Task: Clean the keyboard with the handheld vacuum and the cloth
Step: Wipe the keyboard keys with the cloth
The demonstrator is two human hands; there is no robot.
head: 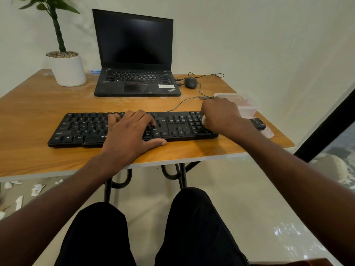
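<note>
The keyboard [132, 128] is lying on the worktop [38, 112]. The left hand [130, 129] is resting on its keys, fingers spread. The right hand [221, 116] is curling its fingers around a white cloth [204, 120] at the keyboard's right end.

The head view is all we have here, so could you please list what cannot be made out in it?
- Cloth: only a white sliver shows; the right hand closes over it.
- Keyboard middle keys: hidden under the left hand.
- Black device at the table's right edge: mostly behind the right wrist, so whether it is the vacuum is unclear.
- Clear box: contents too faint to identify.
- Plant: top cut off by the frame.
</note>
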